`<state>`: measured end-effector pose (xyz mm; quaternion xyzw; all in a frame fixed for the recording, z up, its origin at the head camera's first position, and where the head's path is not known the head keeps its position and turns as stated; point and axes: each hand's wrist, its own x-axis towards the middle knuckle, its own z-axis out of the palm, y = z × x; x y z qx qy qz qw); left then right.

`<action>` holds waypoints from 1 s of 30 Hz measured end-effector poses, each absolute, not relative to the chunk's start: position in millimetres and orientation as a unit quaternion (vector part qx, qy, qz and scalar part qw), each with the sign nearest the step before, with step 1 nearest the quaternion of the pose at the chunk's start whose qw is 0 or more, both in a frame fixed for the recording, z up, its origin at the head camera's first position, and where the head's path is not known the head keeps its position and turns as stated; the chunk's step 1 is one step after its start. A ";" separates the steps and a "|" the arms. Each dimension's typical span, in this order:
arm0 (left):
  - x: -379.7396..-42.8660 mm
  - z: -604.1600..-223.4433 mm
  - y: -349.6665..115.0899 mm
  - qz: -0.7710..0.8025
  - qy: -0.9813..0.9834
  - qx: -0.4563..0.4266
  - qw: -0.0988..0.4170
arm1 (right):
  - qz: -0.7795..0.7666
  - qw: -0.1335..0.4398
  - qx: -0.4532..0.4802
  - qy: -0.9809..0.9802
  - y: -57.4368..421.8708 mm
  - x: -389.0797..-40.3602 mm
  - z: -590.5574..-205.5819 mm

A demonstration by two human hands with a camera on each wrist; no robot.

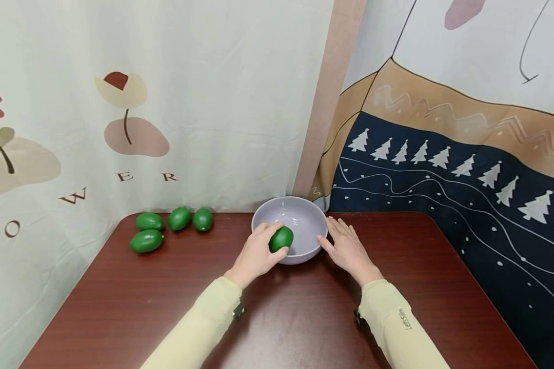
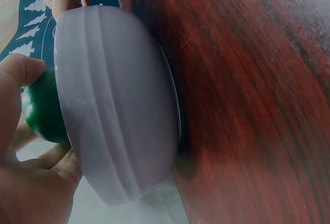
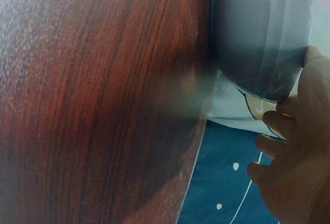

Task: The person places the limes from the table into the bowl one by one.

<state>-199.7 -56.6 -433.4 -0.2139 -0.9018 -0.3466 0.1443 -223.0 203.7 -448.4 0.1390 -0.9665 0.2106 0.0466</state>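
Note:
A pale lilac bowl (image 1: 304, 223) stands near the far edge of the table. Over its near left part, my left hand (image 1: 257, 254) grips a green lime (image 1: 282, 240) between thumb and fingers. In the left wrist view that lime (image 2: 44, 111) shows at the rim, beside the bowl's ridged outer wall (image 2: 121, 105). My right hand (image 1: 349, 252) rests against the bowl's right side, thumb at the rim and the other fingers extended. The right wrist view shows the fingers (image 3: 281, 123) spread near the bowl's outer wall (image 3: 258, 33).
Several more limes (image 1: 146, 241) lie at the far left of the dark red wooden table (image 1: 120, 307). A pale printed curtain (image 1: 221, 102) hangs behind the table. To the right is a dark blue cloth with white trees (image 1: 397, 179).

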 end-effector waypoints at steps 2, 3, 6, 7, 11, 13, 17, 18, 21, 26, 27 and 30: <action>-199.5 -433.7 -54.5 -0.342 -0.905 -0.210 0.140 | 0.209 0.048 0.139 -0.967 203.7 -223.3 -449.0; -199.6 -434.1 -53.4 -0.341 -0.906 -0.209 0.138 | 0.209 0.049 0.139 -0.967 203.7 -223.3 -449.1; -200.1 -435.6 -50.3 -0.337 -0.909 -0.207 0.133 | 0.208 0.048 0.138 -0.967 203.7 -223.5 -449.2; -200.4 -436.1 -49.3 -0.334 -0.910 -0.207 0.131 | 0.208 0.048 0.137 -0.967 203.6 -223.5 -449.2; -201.7 -438.3 -46.0 -0.323 -0.916 -0.206 0.120 | 0.208 0.044 0.134 -0.968 203.4 -223.5 -449.1; -202.4 -438.7 -44.7 -0.315 -0.919 -0.207 0.115 | 0.209 0.042 0.134 -0.968 203.3 -223.5 -449.0; -203.6 -437.4 -42.9 -0.304 -0.923 -0.211 0.107 | 0.210 0.042 0.133 -0.968 203.0 -223.3 -448.4; -203.8 -437.0 -42.5 -0.301 -0.924 -0.212 0.107 | 0.211 0.043 0.133 -0.968 202.9 -223.3 -448.2; -204.9 -435.1 -41.5 -0.294 -0.924 -0.221 0.107 | 0.212 0.045 0.132 -0.967 202.8 -223.0 -447.7; -208.3 -432.2 -40.2 -0.281 -0.924 -0.239 0.098 | 0.211 0.043 0.132 -0.968 202.7 -222.3 -447.8; -208.9 -431.1 -40.1 -0.282 -0.924 -0.242 0.091 | 0.212 0.042 0.132 -0.967 202.6 -222.2 -447.9; -211.1 -427.1 -40.0 -0.278 -0.926 -0.247 0.066 | 0.215 0.041 0.132 -0.967 202.5 -222.2 -448.2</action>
